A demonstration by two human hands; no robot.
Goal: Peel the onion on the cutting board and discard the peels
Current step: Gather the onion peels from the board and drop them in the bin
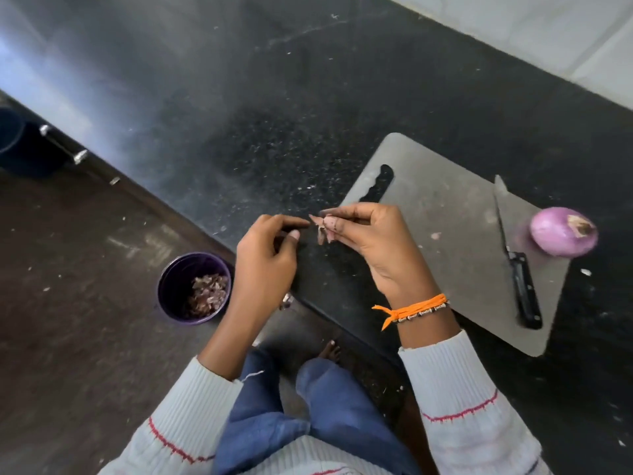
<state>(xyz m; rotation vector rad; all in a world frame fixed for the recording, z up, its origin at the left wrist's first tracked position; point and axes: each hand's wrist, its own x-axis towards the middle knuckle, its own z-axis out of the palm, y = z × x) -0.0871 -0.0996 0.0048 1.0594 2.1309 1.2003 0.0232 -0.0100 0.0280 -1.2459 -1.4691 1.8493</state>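
A: Where is the onion (563, 236)?
B: On the cutting board (445, 241), well right of both hands, beside 1 knife (513, 258). It looks smooth, firm and apt to roll; hold it around the middle.
A: And the hands?
B: The right hand (371, 248) pinches thin, brittle-looking peels (321, 231); the left hand (265, 258), fingers curled, holds nothing, almost touching them.
A: Disposal?
B: 1 purple bin (171, 286), below the left hand.
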